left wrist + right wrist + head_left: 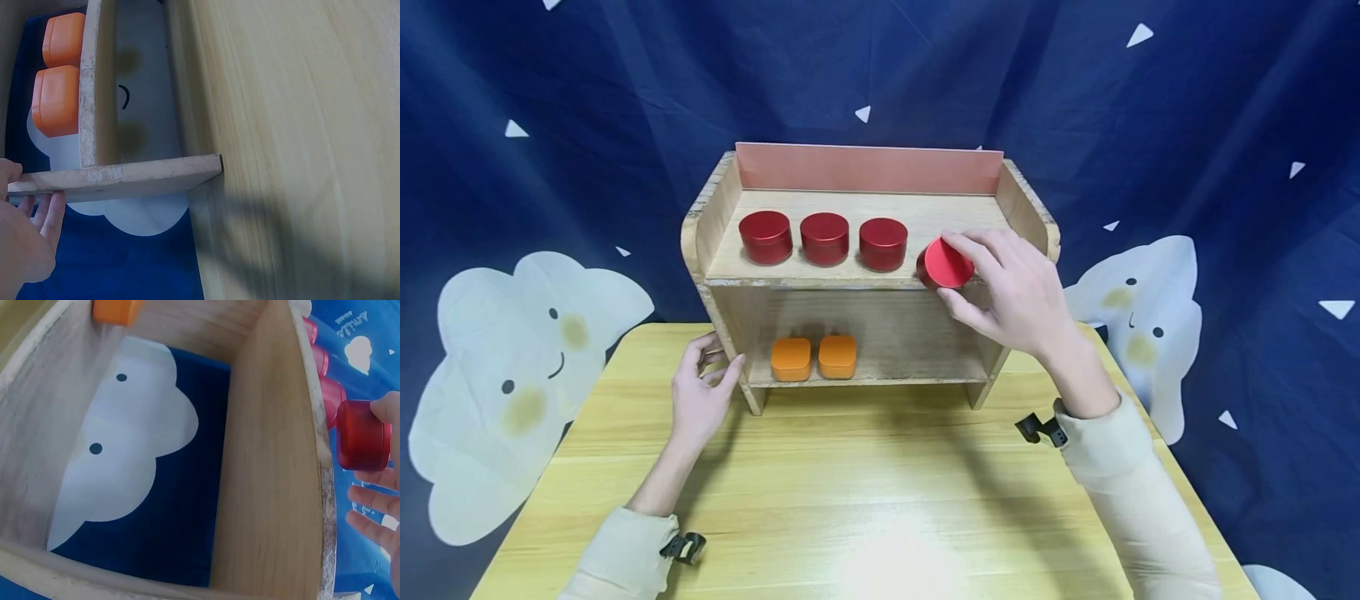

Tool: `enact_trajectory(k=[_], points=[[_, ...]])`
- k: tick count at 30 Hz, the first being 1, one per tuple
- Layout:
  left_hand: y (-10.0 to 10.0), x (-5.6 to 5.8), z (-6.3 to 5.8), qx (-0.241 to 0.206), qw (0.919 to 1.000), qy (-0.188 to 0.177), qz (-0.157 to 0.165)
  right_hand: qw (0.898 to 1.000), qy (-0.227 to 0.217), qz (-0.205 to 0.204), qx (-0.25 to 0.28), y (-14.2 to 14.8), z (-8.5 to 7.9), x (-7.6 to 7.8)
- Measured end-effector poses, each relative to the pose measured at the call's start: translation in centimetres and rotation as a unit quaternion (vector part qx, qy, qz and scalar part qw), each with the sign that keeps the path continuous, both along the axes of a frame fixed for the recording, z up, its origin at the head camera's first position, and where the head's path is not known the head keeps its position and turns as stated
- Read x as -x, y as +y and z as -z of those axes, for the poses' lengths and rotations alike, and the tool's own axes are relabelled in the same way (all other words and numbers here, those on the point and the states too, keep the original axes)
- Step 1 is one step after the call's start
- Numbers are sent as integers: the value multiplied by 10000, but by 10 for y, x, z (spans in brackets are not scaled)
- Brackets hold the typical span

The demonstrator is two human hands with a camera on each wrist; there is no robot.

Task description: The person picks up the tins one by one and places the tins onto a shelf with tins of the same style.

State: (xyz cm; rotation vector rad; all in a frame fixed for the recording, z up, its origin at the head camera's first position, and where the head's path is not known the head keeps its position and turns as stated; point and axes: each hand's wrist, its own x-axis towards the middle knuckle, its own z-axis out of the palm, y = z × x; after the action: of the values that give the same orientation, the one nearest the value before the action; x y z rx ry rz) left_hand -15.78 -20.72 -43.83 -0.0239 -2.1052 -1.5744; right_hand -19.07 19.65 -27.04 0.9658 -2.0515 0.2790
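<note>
My right hand (1011,292) holds a round red tin (946,265) between thumb and fingers, tilted, at the front edge of the upper shelf. In the right wrist view the same tin (364,436) shows at the right, with the thumb on it. Left of it on that shelf stand three more red tins (824,239) in a row. My left hand (700,396) is at the left side panel of the wooden shelf unit (880,282). In the left wrist view its thumb and fingers (54,219) grip the panel from both sides.
Two orange rounded-square tins (792,359) sit side by side at the left of the lower shelf. The unit stands on a light wooden table (850,467). A pink back strip (868,169) lines the top shelf. A blue curtain (775,75) with clouds hangs behind.
</note>
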Motion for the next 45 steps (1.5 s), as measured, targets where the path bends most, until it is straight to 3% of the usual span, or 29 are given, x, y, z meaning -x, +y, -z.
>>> enact_trajectory(k=[45], points=[[0,0,1,4,10000,17,11,9984,-347,412,-164,-3,-4,26]])
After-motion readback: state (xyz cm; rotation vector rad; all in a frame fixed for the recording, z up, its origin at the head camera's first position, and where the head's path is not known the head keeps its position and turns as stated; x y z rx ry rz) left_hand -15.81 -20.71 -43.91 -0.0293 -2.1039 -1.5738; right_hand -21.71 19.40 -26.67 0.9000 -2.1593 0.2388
